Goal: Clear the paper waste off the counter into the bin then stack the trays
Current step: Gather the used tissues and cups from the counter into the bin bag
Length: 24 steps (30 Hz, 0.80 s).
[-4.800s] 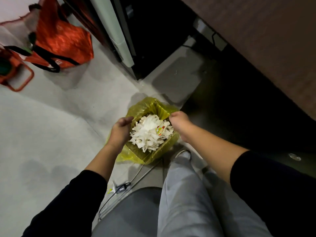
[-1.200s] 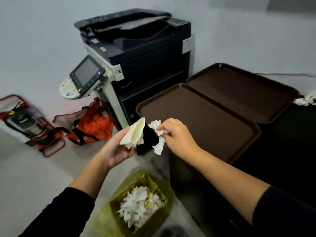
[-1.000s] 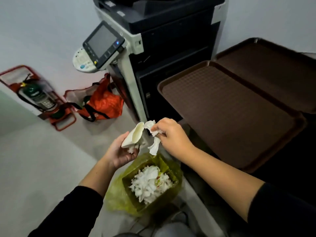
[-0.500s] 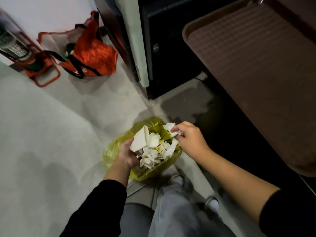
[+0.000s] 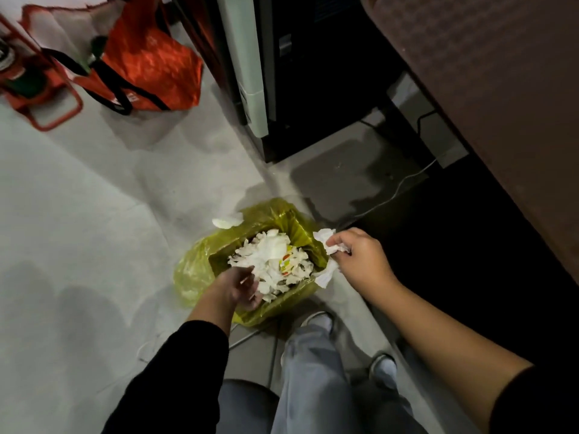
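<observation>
Now the left hand (image 5: pixel 239 288) is empty, fingers loose over the full bin (image 5: pixel 269 264). Right hand (image 5: pixel 354 258) pinches a crumpled tissue (image 5: pixel 326 245) at the rim; drop it over the middle.

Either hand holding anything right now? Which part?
Right hand pinches a crumpled white tissue around its middle, both ends hanging free beside the bin. Left hand holds nothing, fingers loose over the paper waste.

Single head-worn wide-angle view, steeply downward, close over the bin (image 5: pixel 250 245) on the floor (image 5: pixel 78 214).
</observation>
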Motion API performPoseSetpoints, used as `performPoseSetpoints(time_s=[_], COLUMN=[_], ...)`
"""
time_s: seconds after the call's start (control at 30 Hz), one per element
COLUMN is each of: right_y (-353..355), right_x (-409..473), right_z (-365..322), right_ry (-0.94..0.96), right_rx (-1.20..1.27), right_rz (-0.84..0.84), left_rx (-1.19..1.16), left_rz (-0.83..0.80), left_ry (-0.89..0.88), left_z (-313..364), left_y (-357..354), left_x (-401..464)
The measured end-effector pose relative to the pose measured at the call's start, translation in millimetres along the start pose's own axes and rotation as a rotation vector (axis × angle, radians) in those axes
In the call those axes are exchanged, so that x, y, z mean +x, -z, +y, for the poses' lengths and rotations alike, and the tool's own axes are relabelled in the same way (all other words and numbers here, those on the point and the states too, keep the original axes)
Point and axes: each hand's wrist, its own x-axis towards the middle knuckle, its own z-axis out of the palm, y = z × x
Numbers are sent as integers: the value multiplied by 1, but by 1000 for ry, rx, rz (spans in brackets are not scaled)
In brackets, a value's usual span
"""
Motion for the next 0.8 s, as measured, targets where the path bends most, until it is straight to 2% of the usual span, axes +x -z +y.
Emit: performPoseSetpoints(time_s=[0.1, 0.2, 0.3, 0.4, 0.47, 0.63, 0.7, 0.8], right_y=[-8, -16, -25, -37, -46, -68, -72, -76], right_x=[4, 11, 19, 30, 37, 46, 46, 43], right_z=[11, 16, 18, 17, 16, 12, 8, 8], right_ry=[-22, -17, -75, -164, -232, -374, -373, -300], right_rx=[-13, -2, 50, 149, 180, 349, 398, 366], right_rz=[-14, -41, -39, -34, -65, -182, -264, -423], left_rx=[85, 146, 165, 127, 165, 377, 393, 278], left_rz=[32, 83, 148, 200, 138, -309, -346, -246], left_ry=[49, -6, -157, -390, -468, -613, -668, -705], left_z=[-18, -28, -30, -27, -27, -42, -47, -48], left_y=[3, 6, 9, 13, 11, -26, -41, -54], left_x=[11, 18, 14, 12, 4, -31, -32, -27])
